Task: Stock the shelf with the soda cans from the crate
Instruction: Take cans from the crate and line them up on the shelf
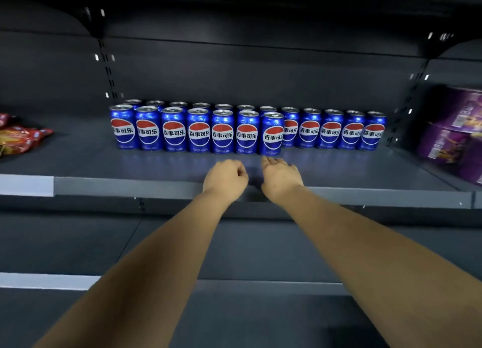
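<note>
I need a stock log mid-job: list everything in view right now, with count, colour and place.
front-row soda cans: seven, blue with a red, white and blue logo, upright on the shelf, starting at the left.
back-row soda cans: twelve, same blue, upright behind, running further right.
shelf: one, dark grey, under the cans.
lower shelves: two, dark grey, beneath.
snack bags: at least two, red, left edge, cut off.
boxes: at least two, purple, stacked at the right edge.
left hand: fingers curled, holding nothing, above the shelf front.
right hand: fingers stretched toward the seventh front can; contact unclear.
</note>
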The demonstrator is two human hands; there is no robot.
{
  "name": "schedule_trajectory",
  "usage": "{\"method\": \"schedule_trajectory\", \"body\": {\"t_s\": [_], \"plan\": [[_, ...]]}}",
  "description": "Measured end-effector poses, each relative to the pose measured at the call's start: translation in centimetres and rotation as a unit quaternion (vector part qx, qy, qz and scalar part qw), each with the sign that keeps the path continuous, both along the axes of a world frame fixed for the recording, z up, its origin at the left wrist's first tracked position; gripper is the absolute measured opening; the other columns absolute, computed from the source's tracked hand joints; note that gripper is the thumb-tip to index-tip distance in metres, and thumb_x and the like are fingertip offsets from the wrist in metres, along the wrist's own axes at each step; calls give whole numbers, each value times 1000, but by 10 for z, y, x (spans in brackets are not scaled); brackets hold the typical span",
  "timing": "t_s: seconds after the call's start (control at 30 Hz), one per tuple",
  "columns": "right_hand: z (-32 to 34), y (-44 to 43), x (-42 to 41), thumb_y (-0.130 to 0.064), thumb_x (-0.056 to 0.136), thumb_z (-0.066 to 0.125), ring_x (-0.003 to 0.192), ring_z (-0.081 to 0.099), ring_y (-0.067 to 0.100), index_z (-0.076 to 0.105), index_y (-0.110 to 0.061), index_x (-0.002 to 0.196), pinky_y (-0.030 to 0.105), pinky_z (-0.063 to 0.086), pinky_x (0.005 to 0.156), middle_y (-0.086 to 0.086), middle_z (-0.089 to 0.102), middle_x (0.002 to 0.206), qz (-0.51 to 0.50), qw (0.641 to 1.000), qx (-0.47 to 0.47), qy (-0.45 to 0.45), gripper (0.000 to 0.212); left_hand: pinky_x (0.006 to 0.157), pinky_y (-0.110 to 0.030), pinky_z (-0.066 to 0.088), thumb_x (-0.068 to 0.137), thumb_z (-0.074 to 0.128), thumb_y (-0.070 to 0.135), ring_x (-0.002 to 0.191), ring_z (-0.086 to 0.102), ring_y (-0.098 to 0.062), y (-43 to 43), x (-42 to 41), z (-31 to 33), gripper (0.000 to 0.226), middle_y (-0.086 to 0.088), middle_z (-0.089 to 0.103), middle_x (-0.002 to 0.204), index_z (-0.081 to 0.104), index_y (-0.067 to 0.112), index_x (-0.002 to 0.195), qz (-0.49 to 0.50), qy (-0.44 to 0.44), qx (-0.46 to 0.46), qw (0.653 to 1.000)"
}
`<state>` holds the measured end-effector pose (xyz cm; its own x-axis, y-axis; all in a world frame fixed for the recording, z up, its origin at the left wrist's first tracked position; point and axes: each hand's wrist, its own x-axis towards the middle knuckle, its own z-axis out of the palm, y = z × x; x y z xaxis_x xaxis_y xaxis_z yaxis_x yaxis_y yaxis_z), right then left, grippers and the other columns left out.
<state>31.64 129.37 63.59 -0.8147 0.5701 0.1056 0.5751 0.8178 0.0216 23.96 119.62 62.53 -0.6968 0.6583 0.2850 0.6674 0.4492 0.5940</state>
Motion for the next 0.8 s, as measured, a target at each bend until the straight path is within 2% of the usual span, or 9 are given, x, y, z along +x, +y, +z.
{"method": "schedule_trajectory", "body": {"t_s": [0.17,0.23,0.3,0.4,0.5,0.6,0.7,0.8], "plan": [[-4,-38,14,-15,94,51,121,48,30,42,-7,126,38,39,92,10,51,131,18,1000,-21,8,35,63,-30,39,90,47,15,81,56,-23,-24,22,5,12,-6,64,92,56,16,81,-23,70,-47,996],[-6,-51,20,-14,94,49,119,50,30,45,-8,125,37,41,90,11,53,129,25,1000,-14,0,32,64,-30,36,91,46,17,83,53,-23,-33,29,3,15,-8,63,99,60,12,90,-7,114,-84,990],[-10,-63,26,-13,93,48,119,51,30,48,-8,125,36,43,89,12,55,128,27,1000,-13,-7,32,66,-31,36,91,45,16,93,56,-28,-41,33,-4,20,-10,62,106,62,9,100,10,164,-136,977],[-22,-77,34,-12,92,51,117,54,30,50,-8,125,34,42,84,12,56,127,35,998,-18,-43,34,69,-32,35,92,44,16,103,55,-31,-53,34,-19,24,-12,61,112,62,8,106,17,212,-202,956],[-38,-86,38,-11,90,49,118,52,31,47,-7,128,36,42,86,14,54,128,47,996,-28,-72,38,71,-33,36,92,44,17,104,54,-32,-65,33,-35,25,-14,59,111,61,6,106,9,210,-240,948],[-54,-92,39,-10,91,47,114,53,31,50,-5,123,34,41,79,15,55,125,60,992,-43,-99,33,73,-35,39,94,42,16,107,51,-32,-75,32,-52,26,-14,57,113,59,4,109,-2,200,-265,943],[-70,-99,35,-9,92,47,107,57,29,54,-5,118,32,41,72,14,57,120,70,987,-52,-131,27,69,-34,38,93,43,13,105,51,-32,-84,30,-73,22,-14,57,110,58,5,105,-9,192,-287,939],[-87,-106,29,-9,93,46,108,56,28,51,-7,124,31,41,69,12,55,122,76,982,-60,-160,32,67,-33,37,93,42,12,103,51,-31,-93,27,-94,20,-14,57,108,58,6,103,-11,172,-310,935]]}}
